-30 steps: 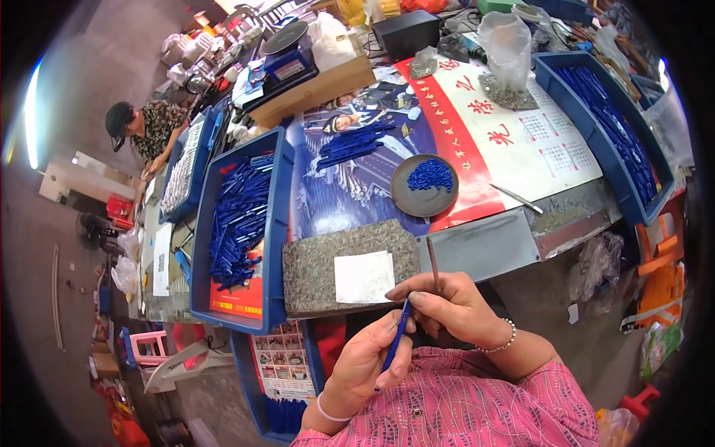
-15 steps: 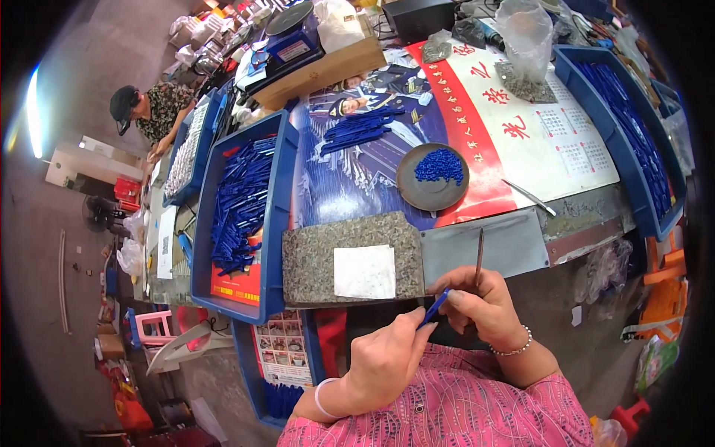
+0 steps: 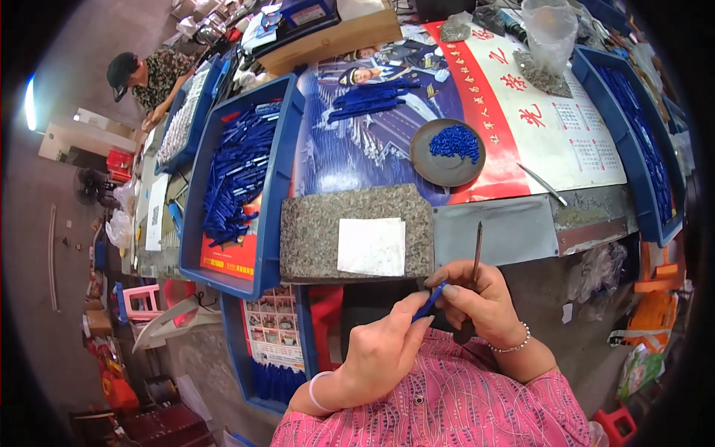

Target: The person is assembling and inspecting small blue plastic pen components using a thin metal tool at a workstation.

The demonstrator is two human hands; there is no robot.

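My left hand [image 3: 378, 349] is closed round a slim blue plastic piece [image 3: 426, 306], which slants up to the right between thumb and fingers. At its upper end my right hand [image 3: 482, 304] meets it with thumb and index fingertip. Held in that right hand is a thin brown pointed rod [image 3: 478, 244], its tip upward; a dark end shows below the palm. Beyond the hands, a round dish [image 3: 422, 170] holds many tiny blue parts [image 3: 454, 141]. A white paper pad [image 3: 372, 246] lies on a speckled stone slab [image 3: 313, 238] at the table's front edge.
Blue trays of slim blue pieces stand left [image 3: 289, 171] and right [image 3: 596, 82]; another tray [image 3: 237, 350] sits lower left. More blue pieces [image 3: 372, 99] and a silver pointed tool [image 3: 542, 184] lie on the poster [image 3: 514, 134]. A person [image 3: 153, 82] in a dark cap works far left.
The whole view has shifted slightly, with the table's things a little higher. Both hands keep their grip, and the dark end under the right palm has come into sight.
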